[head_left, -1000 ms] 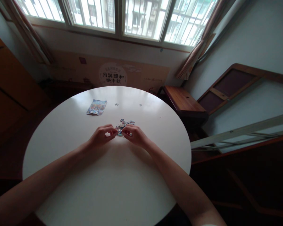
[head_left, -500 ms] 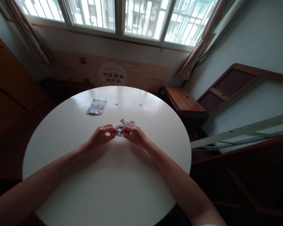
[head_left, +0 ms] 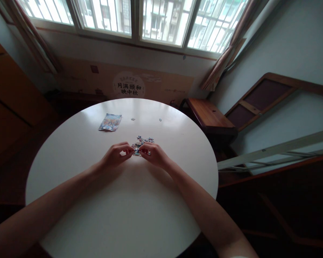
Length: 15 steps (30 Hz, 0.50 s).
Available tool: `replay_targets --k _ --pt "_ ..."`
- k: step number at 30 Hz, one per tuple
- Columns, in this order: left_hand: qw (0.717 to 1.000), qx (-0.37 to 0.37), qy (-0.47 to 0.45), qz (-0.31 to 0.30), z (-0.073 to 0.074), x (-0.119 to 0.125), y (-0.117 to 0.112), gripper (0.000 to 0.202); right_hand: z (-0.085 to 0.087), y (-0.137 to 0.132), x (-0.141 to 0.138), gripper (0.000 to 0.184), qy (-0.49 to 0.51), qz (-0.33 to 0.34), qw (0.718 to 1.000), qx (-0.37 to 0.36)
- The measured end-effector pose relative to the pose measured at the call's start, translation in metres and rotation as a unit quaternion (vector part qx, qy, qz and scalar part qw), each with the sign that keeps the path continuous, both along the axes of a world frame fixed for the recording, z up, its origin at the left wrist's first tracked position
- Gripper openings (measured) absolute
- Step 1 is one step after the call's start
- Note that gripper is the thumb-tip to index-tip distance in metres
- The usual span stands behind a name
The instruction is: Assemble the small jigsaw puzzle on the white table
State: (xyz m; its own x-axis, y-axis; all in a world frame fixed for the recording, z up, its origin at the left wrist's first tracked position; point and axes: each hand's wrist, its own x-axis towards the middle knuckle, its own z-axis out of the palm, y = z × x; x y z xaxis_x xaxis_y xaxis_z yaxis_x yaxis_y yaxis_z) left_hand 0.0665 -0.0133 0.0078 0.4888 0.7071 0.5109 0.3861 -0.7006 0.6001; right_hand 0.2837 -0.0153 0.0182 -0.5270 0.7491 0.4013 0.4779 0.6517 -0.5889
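A small heap of jigsaw puzzle pieces lies on the round white table. At its left front edge my left hand is closed in a pinch, thumb against fingertips, on what looks like a puzzle piece. Opposite it, my right hand pinches at the heap's right front, also seemingly on a small dark puzzle piece. The fingertips of both hands nearly meet. My fingers hide part of the heap, and the pieces held are too small to see clearly.
A colourful printed sheet or packet rests at the table's back left. Two small lone items, apparently puzzle pieces, lie behind the heap: a left one and a right one. A wooden bench stands beyond the table's right rim.
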Motion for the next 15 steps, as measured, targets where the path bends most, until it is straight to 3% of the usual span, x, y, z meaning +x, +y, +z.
replay_targets --k 15 --pt "1.0 -0.006 0.004 0.004 -0.0005 -0.0004 0.0006 0.013 0.0025 -0.0013 0.0007 0.007 0.001 0.003 1.0 0.0"
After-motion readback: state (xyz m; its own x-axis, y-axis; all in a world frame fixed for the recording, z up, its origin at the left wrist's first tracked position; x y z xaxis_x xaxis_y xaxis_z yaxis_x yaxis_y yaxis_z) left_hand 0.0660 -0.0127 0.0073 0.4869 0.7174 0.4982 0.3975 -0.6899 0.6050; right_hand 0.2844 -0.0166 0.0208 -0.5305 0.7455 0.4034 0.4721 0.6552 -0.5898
